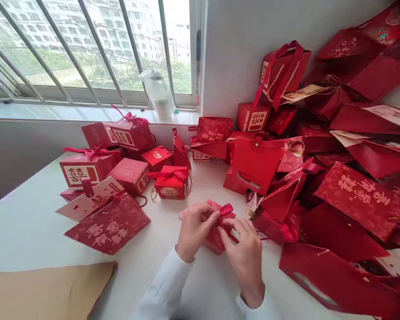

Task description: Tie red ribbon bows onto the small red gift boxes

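A small red gift box (214, 242) sits on the white table in front of me, with a red ribbon (226, 209) looped on its top. My left hand (196, 226) pinches the ribbon near the loop, thumb and fingertips together. From the other side, my right hand (243, 249) grips the ribbon with thumb and forefinger close to the knot. Both hands partly cover the box. Just beyond them stands another red box (170, 189) with a ribbon bow and a gold round emblem.
Red gift bags and boxes pile high on the right, beginning with an upright red bag (258, 162). More boxes and bags (108, 222) stand at the left. A cardboard sheet (50, 291) lies at the near left. A plastic cup (160, 98) stands on the windowsill.
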A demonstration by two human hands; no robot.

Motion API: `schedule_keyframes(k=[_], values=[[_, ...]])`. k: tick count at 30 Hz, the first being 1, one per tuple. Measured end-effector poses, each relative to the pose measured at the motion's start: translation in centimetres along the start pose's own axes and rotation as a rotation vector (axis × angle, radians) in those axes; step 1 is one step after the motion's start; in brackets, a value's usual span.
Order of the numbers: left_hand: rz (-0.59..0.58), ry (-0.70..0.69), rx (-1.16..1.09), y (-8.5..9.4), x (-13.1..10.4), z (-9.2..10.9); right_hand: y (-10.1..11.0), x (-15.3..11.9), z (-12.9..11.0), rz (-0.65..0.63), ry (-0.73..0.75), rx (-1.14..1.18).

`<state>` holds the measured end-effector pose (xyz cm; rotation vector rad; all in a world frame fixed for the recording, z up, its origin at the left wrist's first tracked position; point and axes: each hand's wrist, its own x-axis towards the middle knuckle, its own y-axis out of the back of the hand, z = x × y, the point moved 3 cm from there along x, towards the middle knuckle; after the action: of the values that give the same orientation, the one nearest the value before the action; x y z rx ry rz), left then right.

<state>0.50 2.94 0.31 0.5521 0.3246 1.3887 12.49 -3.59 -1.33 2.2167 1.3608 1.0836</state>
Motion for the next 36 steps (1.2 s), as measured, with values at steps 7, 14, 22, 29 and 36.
schedule_keyframes(k=[7,14,22,29,36], values=[[-0.01,0.064,-0.076,0.1,0.6,0.2,0.1,0.3,-0.7,0.043,0.374,-0.21],[-0.02,0.097,-0.122,0.1,0.8,-0.4,0.1,0.7,-0.9,-0.012,0.592,-0.355],[-0.099,-0.123,-0.075,1.1,0.5,0.5,0.5,0.3,-0.4,-0.047,0.581,-0.339],[-0.141,-0.286,0.116,2.2,2.0,-0.5,0.5,0.0,-0.3,-0.032,0.603,-0.399],[-0.342,-0.356,0.1,2.2,2.9,-0.9,0.4,0.1,-0.1,-0.018,0.604,-0.426]])
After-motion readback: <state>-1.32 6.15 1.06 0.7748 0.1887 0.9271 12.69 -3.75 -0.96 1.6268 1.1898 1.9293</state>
